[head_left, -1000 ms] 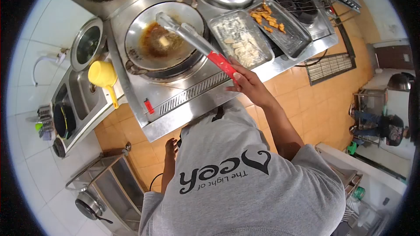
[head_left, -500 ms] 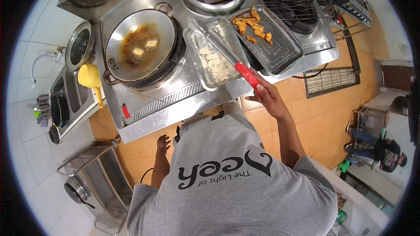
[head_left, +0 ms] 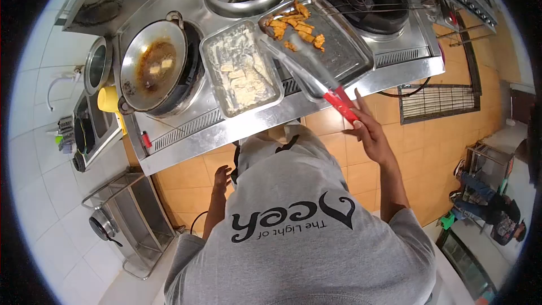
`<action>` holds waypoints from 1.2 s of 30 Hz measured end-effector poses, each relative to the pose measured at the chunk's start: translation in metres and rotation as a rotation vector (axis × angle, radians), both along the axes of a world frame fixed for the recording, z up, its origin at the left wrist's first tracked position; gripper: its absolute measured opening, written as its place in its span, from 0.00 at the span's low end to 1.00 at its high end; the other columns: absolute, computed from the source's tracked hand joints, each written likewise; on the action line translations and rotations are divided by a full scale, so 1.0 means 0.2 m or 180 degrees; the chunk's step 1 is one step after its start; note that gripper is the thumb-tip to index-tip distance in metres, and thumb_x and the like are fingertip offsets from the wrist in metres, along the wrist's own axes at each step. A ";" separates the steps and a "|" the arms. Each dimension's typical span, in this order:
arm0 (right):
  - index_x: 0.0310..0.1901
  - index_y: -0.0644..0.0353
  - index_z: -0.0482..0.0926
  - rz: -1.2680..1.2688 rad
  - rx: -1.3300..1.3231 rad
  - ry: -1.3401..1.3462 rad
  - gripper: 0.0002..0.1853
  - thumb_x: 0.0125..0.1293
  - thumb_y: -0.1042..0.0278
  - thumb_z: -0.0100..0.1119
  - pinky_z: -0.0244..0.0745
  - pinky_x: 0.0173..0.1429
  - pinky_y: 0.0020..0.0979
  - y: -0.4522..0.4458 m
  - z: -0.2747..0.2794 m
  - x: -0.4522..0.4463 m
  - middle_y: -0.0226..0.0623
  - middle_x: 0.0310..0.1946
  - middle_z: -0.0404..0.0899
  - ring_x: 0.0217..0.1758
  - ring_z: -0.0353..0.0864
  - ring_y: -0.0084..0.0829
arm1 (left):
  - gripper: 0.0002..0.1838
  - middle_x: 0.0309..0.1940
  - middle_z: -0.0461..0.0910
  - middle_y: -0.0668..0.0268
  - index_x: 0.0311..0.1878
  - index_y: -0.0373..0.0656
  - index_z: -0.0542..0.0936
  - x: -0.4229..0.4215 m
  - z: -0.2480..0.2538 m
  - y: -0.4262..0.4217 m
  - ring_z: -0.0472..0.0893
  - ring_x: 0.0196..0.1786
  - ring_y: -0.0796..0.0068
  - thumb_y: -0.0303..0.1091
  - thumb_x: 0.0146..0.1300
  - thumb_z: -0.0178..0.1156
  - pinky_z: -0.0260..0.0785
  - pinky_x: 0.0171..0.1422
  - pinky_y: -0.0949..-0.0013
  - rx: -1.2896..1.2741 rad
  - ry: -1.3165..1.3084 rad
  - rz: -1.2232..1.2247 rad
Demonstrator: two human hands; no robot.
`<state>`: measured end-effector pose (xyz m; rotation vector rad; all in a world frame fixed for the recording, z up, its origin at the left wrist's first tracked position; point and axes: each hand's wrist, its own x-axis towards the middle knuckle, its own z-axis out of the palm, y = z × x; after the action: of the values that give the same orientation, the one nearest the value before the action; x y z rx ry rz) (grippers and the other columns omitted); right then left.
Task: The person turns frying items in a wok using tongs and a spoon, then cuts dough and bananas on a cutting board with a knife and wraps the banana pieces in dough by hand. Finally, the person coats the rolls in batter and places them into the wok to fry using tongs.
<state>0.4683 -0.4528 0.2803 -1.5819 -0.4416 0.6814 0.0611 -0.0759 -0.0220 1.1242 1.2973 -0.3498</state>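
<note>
My right hand [head_left: 370, 135] holds metal tongs [head_left: 340, 106] by their red handles, and the two arms are spread apart. The tong tips, blurred by motion, reach over the tray [head_left: 361, 59] of browned fried strips [head_left: 305, 27]. Left of it lies a tray [head_left: 278, 95] of flour-coated pale pieces [head_left: 248, 83]. Two pale pieces [head_left: 161, 68] sit in brown oil inside the wok [head_left: 131, 59]. Low beside my body hangs my left hand [head_left: 222, 178], its fingers loosely apart with nothing in them.
A yellow dipper [head_left: 107, 100] stands by the sink at left. On the counter's front lies a small red lighter [head_left: 147, 139]. A wire rack [head_left: 361, 0] covers the right burner. A metal cart [head_left: 132, 220] stands lower left. Another person [head_left: 497, 209] is far right.
The tongs have swung from the floured tray toward the fried strips, and their arms have spread wider. My left hand stays low at my side. The whole view has shifted a little.
</note>
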 end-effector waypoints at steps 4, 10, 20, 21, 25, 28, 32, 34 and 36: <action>0.57 0.66 0.69 0.0088 -0.0832 -0.0642 0.17 0.67 0.78 0.43 0.76 0.51 0.28 -0.14 0.02 0.12 0.48 0.73 0.37 0.68 0.60 0.36 | 0.21 0.52 0.76 0.71 0.58 0.55 0.69 0.03 0.03 0.02 0.76 0.47 0.69 0.50 0.64 0.44 0.63 0.46 0.58 0.0026 0.0420 -0.0094; 0.51 0.65 0.75 0.0249 -0.1253 -0.1420 0.14 0.65 0.82 0.47 0.61 0.66 0.37 -0.13 -0.17 0.20 0.54 0.72 0.35 0.72 0.50 0.48 | 0.20 0.51 0.77 0.70 0.57 0.54 0.69 0.18 0.19 -0.03 0.77 0.46 0.71 0.45 0.62 0.49 0.63 0.47 0.59 0.0302 0.0161 0.0240; 0.56 0.52 0.72 0.0785 -0.2181 -0.1801 0.22 0.59 0.70 0.60 0.77 0.50 0.42 0.21 -0.35 0.43 0.48 0.72 0.40 0.60 0.69 0.51 | 0.15 0.47 0.78 0.71 0.52 0.55 0.71 -0.09 0.26 -0.31 0.76 0.39 0.75 0.41 0.63 0.50 0.63 0.40 0.65 0.0251 0.0114 0.0926; 0.56 0.51 0.72 0.0753 -0.2234 -0.1916 0.22 0.58 0.70 0.60 0.77 0.50 0.42 0.23 -0.36 0.44 0.48 0.71 0.40 0.60 0.70 0.51 | 0.15 0.46 0.78 0.72 0.52 0.55 0.71 -0.11 0.29 -0.34 0.76 0.38 0.76 0.42 0.63 0.49 0.63 0.37 0.66 0.0232 0.0193 0.0952; 0.57 0.48 0.72 0.0701 -0.2283 -0.2066 0.25 0.56 0.69 0.63 0.76 0.51 0.41 0.23 -0.39 0.44 0.50 0.71 0.43 0.59 0.71 0.50 | 0.14 0.45 0.78 0.73 0.51 0.55 0.71 -0.30 0.26 -0.45 0.76 0.38 0.76 0.42 0.63 0.47 0.63 0.40 0.66 0.0178 0.0013 0.1506; 0.58 0.53 0.70 0.0829 -0.2393 -0.2323 0.27 0.54 0.72 0.64 0.70 0.56 0.38 0.24 -0.37 0.42 0.59 0.68 0.46 0.63 0.66 0.51 | 0.14 0.45 0.77 0.73 0.51 0.54 0.71 -0.37 0.24 -0.53 0.76 0.39 0.76 0.41 0.63 0.47 0.63 0.40 0.65 0.0238 0.0021 0.1783; 0.59 0.55 0.69 0.1012 -0.2571 -0.2042 0.29 0.53 0.71 0.66 0.65 0.61 0.38 0.25 -0.33 0.41 0.61 0.66 0.51 0.67 0.58 0.52 | 0.13 0.46 0.77 0.72 0.51 0.54 0.70 -0.50 0.21 -0.68 0.76 0.40 0.75 0.41 0.63 0.47 0.63 0.41 0.65 0.0252 0.0007 0.2086; 0.58 0.56 0.69 0.1074 -0.2361 -0.2860 0.29 0.53 0.70 0.66 0.67 0.60 0.40 0.21 -0.35 0.42 0.62 0.65 0.53 0.65 0.63 0.53 | 0.13 0.47 0.77 0.72 0.50 0.55 0.70 -0.61 0.15 -0.77 0.76 0.40 0.75 0.41 0.63 0.47 0.63 0.42 0.64 0.0178 -0.0046 0.2295; 0.57 0.57 0.71 0.0922 -0.2478 -0.2574 0.27 0.55 0.65 0.65 0.62 0.63 0.43 0.22 -0.31 0.38 0.64 0.63 0.57 0.66 0.59 0.55 | 0.13 0.47 0.77 0.71 0.50 0.55 0.71 -0.77 0.09 -0.88 0.76 0.41 0.74 0.42 0.64 0.47 0.63 0.45 0.60 0.0131 -0.0226 0.2399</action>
<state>0.5447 -0.4083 0.2187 -2.5647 -1.1071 0.4067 -0.0932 -0.2513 -0.0045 0.6036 1.5622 0.2748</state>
